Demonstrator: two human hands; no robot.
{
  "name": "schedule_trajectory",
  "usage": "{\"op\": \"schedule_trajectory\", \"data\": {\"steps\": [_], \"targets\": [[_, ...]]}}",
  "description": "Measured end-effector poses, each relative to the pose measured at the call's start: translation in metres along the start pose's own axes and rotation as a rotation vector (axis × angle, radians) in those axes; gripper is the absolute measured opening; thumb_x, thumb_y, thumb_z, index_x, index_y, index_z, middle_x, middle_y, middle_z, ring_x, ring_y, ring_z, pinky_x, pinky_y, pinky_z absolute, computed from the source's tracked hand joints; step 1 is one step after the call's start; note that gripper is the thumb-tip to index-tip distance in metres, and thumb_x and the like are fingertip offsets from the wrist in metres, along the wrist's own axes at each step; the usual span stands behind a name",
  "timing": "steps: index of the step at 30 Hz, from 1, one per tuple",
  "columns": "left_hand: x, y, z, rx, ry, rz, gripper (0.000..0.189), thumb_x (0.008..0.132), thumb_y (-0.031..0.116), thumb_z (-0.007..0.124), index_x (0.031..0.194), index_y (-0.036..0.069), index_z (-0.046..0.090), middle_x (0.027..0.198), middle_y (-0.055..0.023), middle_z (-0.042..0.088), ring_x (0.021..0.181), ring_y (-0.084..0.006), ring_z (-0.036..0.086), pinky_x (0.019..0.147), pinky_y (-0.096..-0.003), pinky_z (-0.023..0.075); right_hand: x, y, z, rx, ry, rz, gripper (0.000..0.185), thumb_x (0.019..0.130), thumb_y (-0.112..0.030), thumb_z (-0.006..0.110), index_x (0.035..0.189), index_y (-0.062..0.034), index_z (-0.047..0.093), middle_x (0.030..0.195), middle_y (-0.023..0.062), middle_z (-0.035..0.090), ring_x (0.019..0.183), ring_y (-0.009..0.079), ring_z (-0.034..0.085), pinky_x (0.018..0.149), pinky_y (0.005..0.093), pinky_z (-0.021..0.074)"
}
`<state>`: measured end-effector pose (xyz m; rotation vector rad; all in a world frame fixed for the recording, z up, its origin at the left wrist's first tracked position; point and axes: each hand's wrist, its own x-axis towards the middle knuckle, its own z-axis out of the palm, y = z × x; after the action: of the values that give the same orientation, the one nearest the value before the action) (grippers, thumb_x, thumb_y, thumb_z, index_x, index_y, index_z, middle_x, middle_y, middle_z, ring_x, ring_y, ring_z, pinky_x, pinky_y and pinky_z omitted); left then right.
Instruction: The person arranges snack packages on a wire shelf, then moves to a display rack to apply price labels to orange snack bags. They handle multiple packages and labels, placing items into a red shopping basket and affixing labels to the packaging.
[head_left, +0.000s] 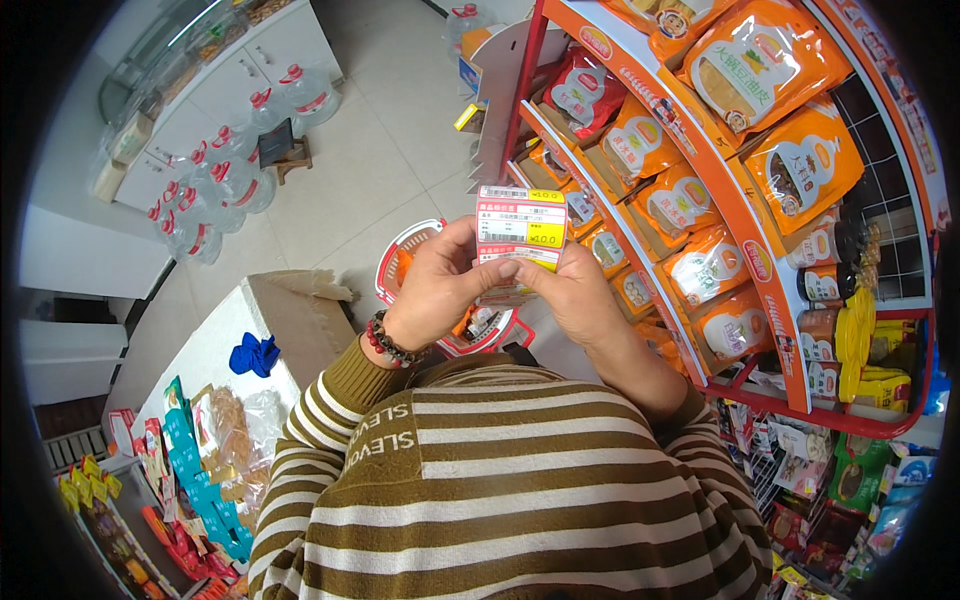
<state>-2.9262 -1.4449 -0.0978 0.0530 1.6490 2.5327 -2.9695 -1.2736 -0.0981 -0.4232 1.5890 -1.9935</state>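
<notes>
A strip of printed shelf price labels (521, 229), white, red and yellow, is held up in front of my chest. My left hand (450, 281), with bead bracelets at its wrist, grips the strip's left edge. At the right edge my right hand (570, 289) pinches it, and the two thumb tips nearly meet across the lower part. More of the strip is folded or stacked beneath; how much is hidden by my fingers. Below the hands, a red and white plastic basket (388, 262) with packaged goods inside is partly covered by my left hand and forearm.
To the right stands a tiered shelf rack (757, 262) with orange food bags and jars. Large water bottles (244, 184) and a small folding stool (285, 150) are on the floor at upper left. A white-topped table (225, 330) at left bears a blue cloth-like bundle (254, 355) and packages.
</notes>
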Motion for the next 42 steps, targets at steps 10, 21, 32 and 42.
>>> {"op": "schedule_trajectory", "data": {"steps": [10, 21, 32, 42], "targets": [[0.001, 0.001, 0.000, 0.034, 0.009, -0.003, 0.039, 0.091, 0.002, 0.063, 0.127, -0.002, 0.048, 0.117, -0.0083, 0.061, 0.105, -0.0150, 0.061, 0.090, -0.0321, 0.0542, 0.003, 0.002, -0.005, -0.053, -0.003, 0.020, 0.025, 0.093, -0.008, 0.060, 0.118, -0.0011, 0.062, 0.110, 0.0053, 0.067, 0.099, 0.0126, 0.062, 0.089, 0.0290, 0.0487], [0.007, -0.006, -0.001, -0.025, 0.012, -0.047, 0.047, 0.088, -0.001, 0.065, 0.131, -0.001, 0.045, 0.117, -0.0079, 0.060, 0.105, -0.0156, 0.061, 0.091, -0.0317, 0.0534, 0.007, 0.002, -0.007, 0.095, 0.027, 0.024, 0.026, 0.093, -0.006, 0.057, 0.117, 0.0026, 0.061, 0.108, 0.0073, 0.067, 0.098, 0.0137, 0.062, 0.087, 0.0296, 0.0502], [0.011, -0.011, -0.001, 0.009, 0.033, 0.000, 0.055, 0.087, -0.004, 0.065, 0.136, 0.000, 0.041, 0.124, -0.0104, 0.057, 0.112, -0.0169, 0.057, 0.096, -0.0327, 0.0502, 0.009, -0.005, -0.012, 0.550, 0.001, 0.143, 0.033, 0.099, -0.016, 0.048, 0.123, 0.0056, 0.054, 0.114, 0.0132, 0.064, 0.102, 0.0189, 0.063, 0.092, 0.0353, 0.0497], [0.012, -0.010, -0.001, 0.005, 0.017, -0.009, 0.056, 0.087, -0.002, 0.066, 0.136, -0.001, 0.039, 0.123, -0.0105, 0.058, 0.114, -0.0175, 0.057, 0.097, -0.0330, 0.0499, 0.011, -0.004, -0.015, 0.661, 0.042, 0.133, 0.038, 0.100, -0.023, 0.044, 0.123, 0.0071, 0.052, 0.114, 0.0169, 0.063, 0.102, 0.0237, 0.064, 0.091, 0.0389, 0.0508]]}}
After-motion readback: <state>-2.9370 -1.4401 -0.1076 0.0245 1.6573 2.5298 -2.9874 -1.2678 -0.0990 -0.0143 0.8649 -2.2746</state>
